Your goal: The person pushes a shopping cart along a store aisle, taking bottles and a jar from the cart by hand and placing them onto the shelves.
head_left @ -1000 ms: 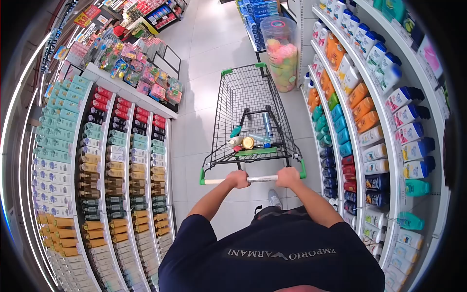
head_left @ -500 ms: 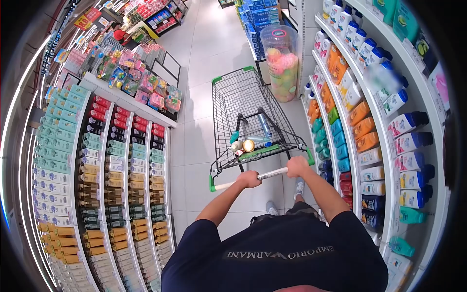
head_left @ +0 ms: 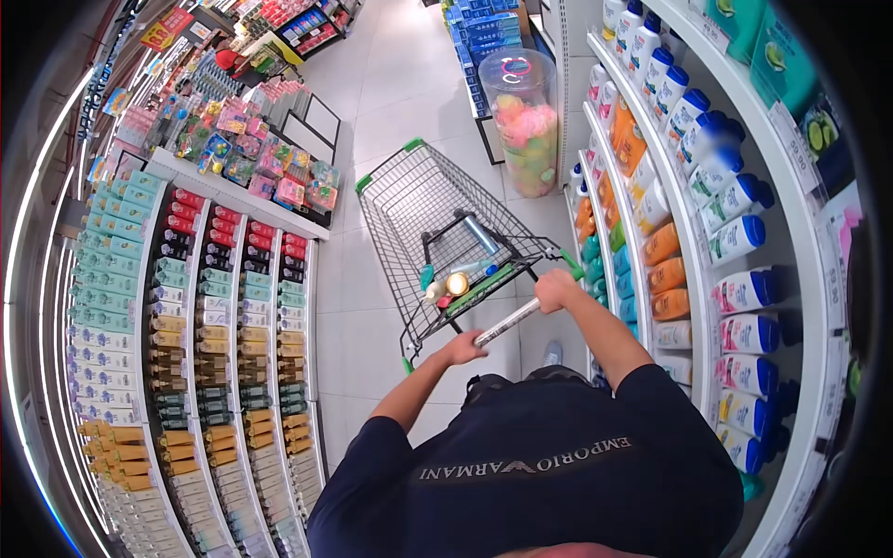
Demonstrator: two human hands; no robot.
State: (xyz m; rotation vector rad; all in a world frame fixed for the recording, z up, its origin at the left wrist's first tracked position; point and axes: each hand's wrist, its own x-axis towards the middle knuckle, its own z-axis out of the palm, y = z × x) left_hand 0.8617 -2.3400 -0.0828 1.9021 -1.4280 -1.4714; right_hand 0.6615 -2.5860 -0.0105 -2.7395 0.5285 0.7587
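Both hands hold the pale handle point(head_left: 508, 321) of a wire shopping cart point(head_left: 479, 296) with green corners and trim. My left hand point(head_left: 462, 347) is wrapped around the handle's left part, my right hand point(head_left: 556, 290) around its right part near the green end. Inside the cart, close to the handle, lie a round gold-rimmed container point(head_left: 457, 284), a small teal bottle point(head_left: 426, 276), a whitish bottle point(head_left: 434, 292) and a clear bottle with a blue cap point(head_left: 490, 271). Farther in is a silvery-blue cylinder point(head_left: 481, 234). The cart points ahead and to the left.
Shelves of boxed and bottled products point(head_left: 219, 307) line the left side. Bottles point(head_left: 735, 240) fill the shelves close on the right. A tall clear bin of colourful puffs point(head_left: 524, 139) stands ahead right, beside stacked blue boxes point(head_left: 488, 37). A display of small packs point(head_left: 251, 139) is ahead left.
The cart has swung so its front points further left. My right hand has moved forward and my left hand slightly back, both still on the handle.
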